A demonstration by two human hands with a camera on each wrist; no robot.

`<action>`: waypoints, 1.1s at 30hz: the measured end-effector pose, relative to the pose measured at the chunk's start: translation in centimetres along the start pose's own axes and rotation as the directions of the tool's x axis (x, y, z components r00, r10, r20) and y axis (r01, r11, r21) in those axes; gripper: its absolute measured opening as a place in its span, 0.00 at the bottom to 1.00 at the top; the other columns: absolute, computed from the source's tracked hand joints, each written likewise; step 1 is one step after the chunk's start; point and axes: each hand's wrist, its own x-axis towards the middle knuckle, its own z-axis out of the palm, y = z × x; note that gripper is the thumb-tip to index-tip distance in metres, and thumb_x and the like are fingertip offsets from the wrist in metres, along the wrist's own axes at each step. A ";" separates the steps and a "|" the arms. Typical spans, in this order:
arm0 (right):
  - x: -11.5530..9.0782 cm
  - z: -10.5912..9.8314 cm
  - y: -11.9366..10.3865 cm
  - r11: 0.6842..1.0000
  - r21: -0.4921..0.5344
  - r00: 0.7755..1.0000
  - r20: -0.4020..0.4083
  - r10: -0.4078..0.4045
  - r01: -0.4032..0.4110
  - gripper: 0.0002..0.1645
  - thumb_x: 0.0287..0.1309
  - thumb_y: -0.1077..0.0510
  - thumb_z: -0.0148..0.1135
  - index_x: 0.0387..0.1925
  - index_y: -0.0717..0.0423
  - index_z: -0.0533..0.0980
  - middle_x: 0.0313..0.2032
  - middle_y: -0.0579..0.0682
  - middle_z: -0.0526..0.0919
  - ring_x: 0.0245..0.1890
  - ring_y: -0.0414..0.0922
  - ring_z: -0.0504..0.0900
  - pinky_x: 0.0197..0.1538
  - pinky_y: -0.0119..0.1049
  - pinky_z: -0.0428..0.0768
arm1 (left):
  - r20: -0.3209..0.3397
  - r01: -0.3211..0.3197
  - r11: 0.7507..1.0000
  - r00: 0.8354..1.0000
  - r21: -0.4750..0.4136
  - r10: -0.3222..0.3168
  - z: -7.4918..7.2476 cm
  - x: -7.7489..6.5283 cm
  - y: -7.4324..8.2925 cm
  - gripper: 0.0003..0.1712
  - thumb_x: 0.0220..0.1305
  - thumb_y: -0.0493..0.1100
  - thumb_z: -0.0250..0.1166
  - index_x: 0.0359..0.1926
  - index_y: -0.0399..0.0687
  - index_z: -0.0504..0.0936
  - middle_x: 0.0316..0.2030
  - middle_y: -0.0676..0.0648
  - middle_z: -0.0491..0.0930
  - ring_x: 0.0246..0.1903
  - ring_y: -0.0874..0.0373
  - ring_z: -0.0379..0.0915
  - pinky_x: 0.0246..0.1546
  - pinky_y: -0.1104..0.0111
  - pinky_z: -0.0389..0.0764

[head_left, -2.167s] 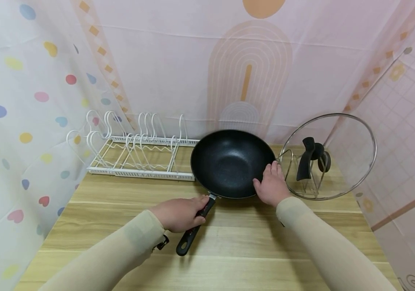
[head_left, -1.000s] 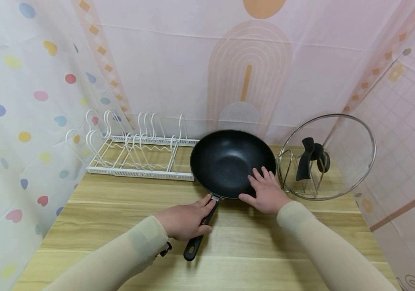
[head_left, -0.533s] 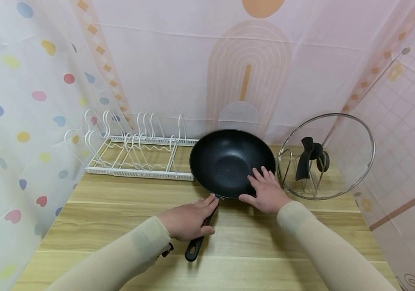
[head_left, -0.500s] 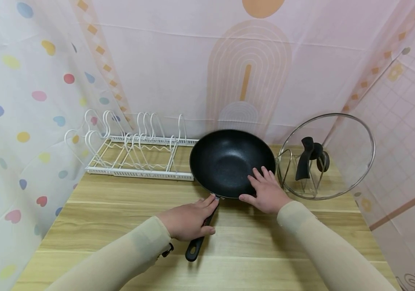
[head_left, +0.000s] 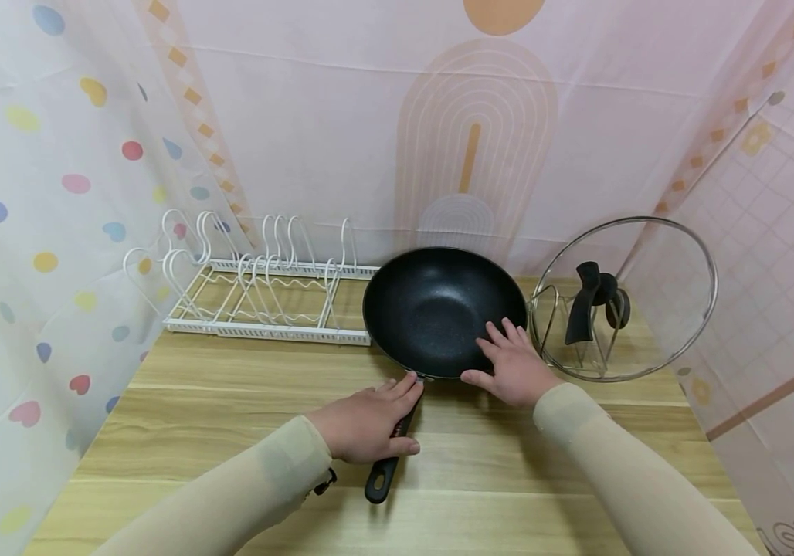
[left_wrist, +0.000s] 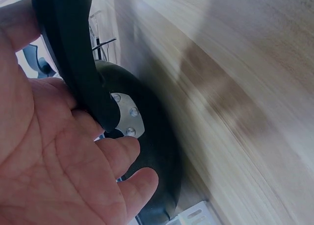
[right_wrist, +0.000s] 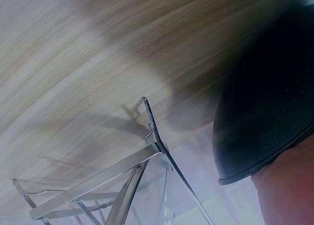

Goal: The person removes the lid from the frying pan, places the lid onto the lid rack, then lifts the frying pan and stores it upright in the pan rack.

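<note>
A black wok [head_left: 432, 301] sits on the wooden table, its inside facing up and its black handle [head_left: 379, 480] pointing toward me. Over the handle lies my left hand [head_left: 365, 425], fingertips near the metal joint. In the left wrist view the handle [left_wrist: 73, 58] crosses the fingers, which are mostly straight with the palm exposed. My right hand [head_left: 517, 369] rests at the wok's lower right edge with fingers spread over the inner wall. The right wrist view shows only part of that hand [right_wrist: 289, 190], against the wok's rim.
Left of the wok stands a white wire rack [head_left: 272, 333] with upright loops, close to its side. A glass lid [head_left: 714, 278] with a black knob leans in a metal wire stand [head_left: 602, 355] at the right. Patterned curtains [head_left: 320, 116] hang behind the table.
The wok's handle has swung to the right with my left hand following it. My right hand has shifted from the right rim to the lower right edge, fingers now spread.
</note>
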 end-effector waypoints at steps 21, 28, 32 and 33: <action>-0.3 -0.5 0.4 1.000 0.016 1.000 -0.005 -0.005 0.005 0.49 0.71 0.30 0.57 0.75 0.64 0.68 0.81 0.66 0.54 0.84 0.67 0.41 0.82 0.65 0.42 | 0.000 -0.032 0.999 0.999 -0.020 0.032 -0.1 0.3 0.7 0.51 0.76 0.68 0.56 0.84 0.44 0.51 0.85 0.41 0.44 0.82 0.42 0.49 0.79 0.48 0.62; -0.4 -0.5 0.5 1.000 0.026 1.000 0.001 -0.002 0.002 0.48 0.72 0.32 0.57 0.75 0.65 0.67 0.82 0.66 0.53 0.84 0.67 0.40 0.82 0.65 0.42 | 0.009 -0.033 0.999 0.999 -0.026 0.033 0.1 0.6 0.7 0.51 0.76 0.69 0.55 0.85 0.45 0.50 0.85 0.41 0.43 0.82 0.42 0.48 0.79 0.48 0.61; -0.5 -0.6 0.6 1.000 0.030 1.000 0.000 0.001 -0.001 0.49 0.72 0.31 0.57 0.75 0.65 0.67 0.82 0.66 0.53 0.84 0.67 0.40 0.83 0.65 0.42 | 0.016 -0.029 0.999 0.999 -0.031 0.029 0.2 0.7 0.7 0.51 0.76 0.70 0.54 0.85 0.47 0.50 0.85 0.43 0.42 0.83 0.43 0.48 0.79 0.47 0.61; -0.5 -0.6 0.6 0.999 0.032 1.000 0.001 0.003 -0.003 0.49 0.73 0.31 0.57 0.76 0.65 0.67 0.82 0.66 0.53 0.84 0.67 0.40 0.83 0.65 0.42 | 0.018 -0.027 0.999 0.999 -0.030 0.028 0.3 0.8 0.8 0.51 0.76 0.71 0.54 0.85 0.47 0.50 0.85 0.43 0.42 0.83 0.43 0.48 0.79 0.47 0.61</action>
